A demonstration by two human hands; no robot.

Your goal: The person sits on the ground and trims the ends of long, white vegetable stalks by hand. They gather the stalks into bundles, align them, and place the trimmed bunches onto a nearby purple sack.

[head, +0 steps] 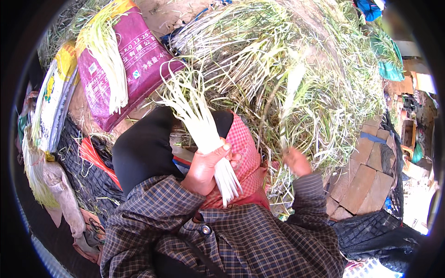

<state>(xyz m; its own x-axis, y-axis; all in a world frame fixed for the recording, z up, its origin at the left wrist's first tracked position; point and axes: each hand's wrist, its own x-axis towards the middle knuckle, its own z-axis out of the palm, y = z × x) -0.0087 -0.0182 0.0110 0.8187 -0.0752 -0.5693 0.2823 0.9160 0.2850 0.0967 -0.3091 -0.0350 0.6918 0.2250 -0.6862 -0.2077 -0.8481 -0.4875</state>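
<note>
My left hand [208, 165] is closed around a bundle of pale blanched chives [201, 128]. The white stem ends stick out below my fist, and the thin yellowish leaf tips fan out above it. The bundle lies slantwise over my lap, where a red checked cloth [246, 142] covers one thigh. To the right, my right hand [297, 162] is curled and blurred. A motion-blurred pale bunch of chives [292, 88] runs up from its fingers, over a large heap of uncleaned chives [257, 62].
A purple printed sack [147, 74] at upper left bears another chive bundle [113, 69]. Red tie strips [95, 156] lie on black netting [74, 173] beside my knee. Farther left is a white-and-yellow sack [55, 100]. Bricks [359, 186] and black mesh [379, 232] lie at right.
</note>
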